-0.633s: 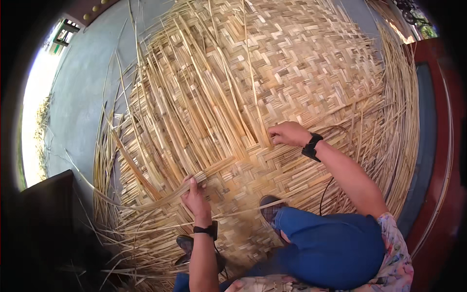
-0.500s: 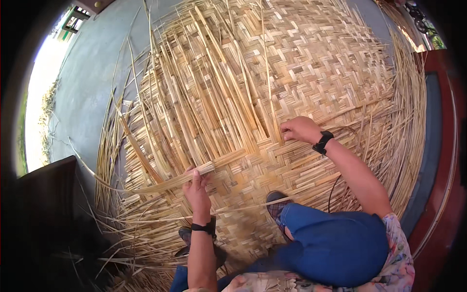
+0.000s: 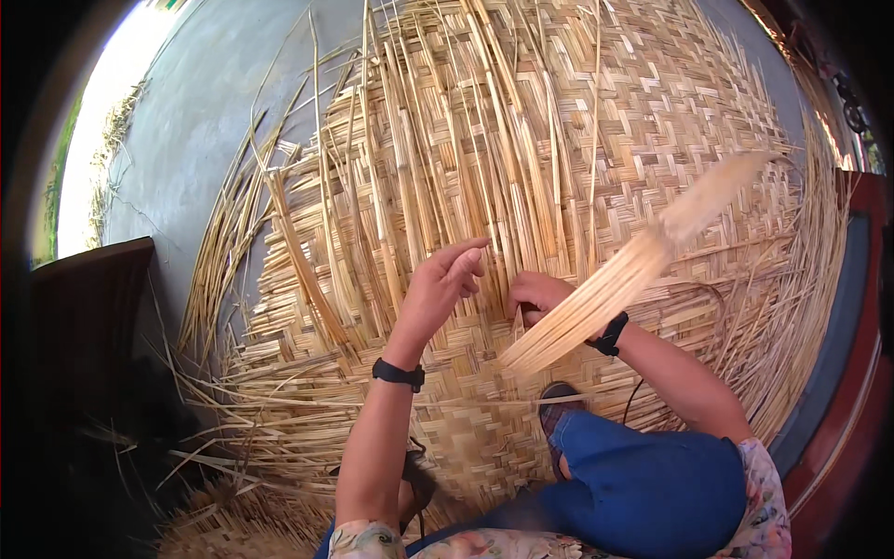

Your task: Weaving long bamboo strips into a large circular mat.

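A large woven mat of flattened straw-coloured cane or bamboo strips spreads in front of me. My left hand hovers over its middle, index finger stretched out and the other fingers loosely bent, with nothing seen in it. Close by on the right, my right hand is closed at the weave's edge, its fingertips pinching what looks like a strip; they are partly hidden. A wide split strip crosses in front of my right hand, its far end raised to the right and blurred. Long unwoven strips run away from me beyond my hands.
Loose strip ends fringe the mat's left and right sides. Grey floor lies at the left, beside a dark wooden panel. A red ledge borders the right. My shoe rests on the mat.
The wide strip, held out to the left by my left hand before, has swung over to the right. My left hand has let it go and moved up and right, towards my right hand.
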`<state>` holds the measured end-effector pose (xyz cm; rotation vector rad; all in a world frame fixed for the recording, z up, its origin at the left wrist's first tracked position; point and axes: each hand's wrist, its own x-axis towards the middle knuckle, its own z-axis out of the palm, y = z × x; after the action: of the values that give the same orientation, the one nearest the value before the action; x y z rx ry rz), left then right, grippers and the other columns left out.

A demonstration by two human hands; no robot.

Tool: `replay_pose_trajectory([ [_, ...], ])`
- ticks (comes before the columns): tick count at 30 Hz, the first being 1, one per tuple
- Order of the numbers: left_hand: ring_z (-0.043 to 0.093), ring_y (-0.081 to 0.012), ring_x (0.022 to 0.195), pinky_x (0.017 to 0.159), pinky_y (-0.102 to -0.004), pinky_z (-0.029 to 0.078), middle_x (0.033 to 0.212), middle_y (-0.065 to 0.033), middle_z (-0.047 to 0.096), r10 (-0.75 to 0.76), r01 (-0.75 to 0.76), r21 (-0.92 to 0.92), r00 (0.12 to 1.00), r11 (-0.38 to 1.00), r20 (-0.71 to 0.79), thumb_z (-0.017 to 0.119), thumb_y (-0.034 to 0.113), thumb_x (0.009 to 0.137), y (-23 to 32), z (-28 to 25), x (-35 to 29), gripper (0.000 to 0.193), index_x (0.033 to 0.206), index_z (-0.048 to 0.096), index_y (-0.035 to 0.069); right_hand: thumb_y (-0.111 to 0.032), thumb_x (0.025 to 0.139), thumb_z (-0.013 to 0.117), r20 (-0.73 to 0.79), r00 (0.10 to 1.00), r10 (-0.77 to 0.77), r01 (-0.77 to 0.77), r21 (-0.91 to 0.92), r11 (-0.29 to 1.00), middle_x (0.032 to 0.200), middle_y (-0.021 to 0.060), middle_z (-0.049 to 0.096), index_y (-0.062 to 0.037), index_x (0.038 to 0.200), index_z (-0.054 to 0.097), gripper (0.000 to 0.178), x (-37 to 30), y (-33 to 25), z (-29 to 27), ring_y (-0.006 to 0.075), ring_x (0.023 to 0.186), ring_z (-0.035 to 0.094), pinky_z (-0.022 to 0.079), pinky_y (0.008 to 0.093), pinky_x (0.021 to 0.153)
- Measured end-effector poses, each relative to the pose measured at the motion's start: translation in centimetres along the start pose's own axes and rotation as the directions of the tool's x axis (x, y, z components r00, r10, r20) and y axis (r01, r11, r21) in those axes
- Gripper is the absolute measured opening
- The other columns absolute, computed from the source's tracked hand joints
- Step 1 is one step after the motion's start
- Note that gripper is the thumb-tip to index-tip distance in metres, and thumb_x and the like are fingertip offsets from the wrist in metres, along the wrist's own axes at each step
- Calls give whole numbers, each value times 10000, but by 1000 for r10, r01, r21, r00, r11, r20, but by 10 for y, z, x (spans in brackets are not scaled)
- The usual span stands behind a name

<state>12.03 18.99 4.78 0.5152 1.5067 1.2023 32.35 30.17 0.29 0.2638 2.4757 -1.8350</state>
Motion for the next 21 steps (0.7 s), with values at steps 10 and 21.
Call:
replay_pose_trajectory([
  [10,599,-101,892,756,-300,528,918,-38,669,-295,294,91,955,951,1,707,64,886,-30,23,23,160,1015,676,-26,-237,865,733,-335,856,393,-365,144,920,740,62,609,-46,911,673,206,-19,-15,5,201,673,581,476,319,630],
  [21,666,-134,967,881,-294,534,971,-17,716,30,-21,-76,991,997,129,721,11,882,-72,4,10,280,1153,651,7,-188,886,717,-330,852,407,-372,167,913,916,111,598,-15,1012,612,238,-23,-10,20,199,839,589,477,319,768],
])
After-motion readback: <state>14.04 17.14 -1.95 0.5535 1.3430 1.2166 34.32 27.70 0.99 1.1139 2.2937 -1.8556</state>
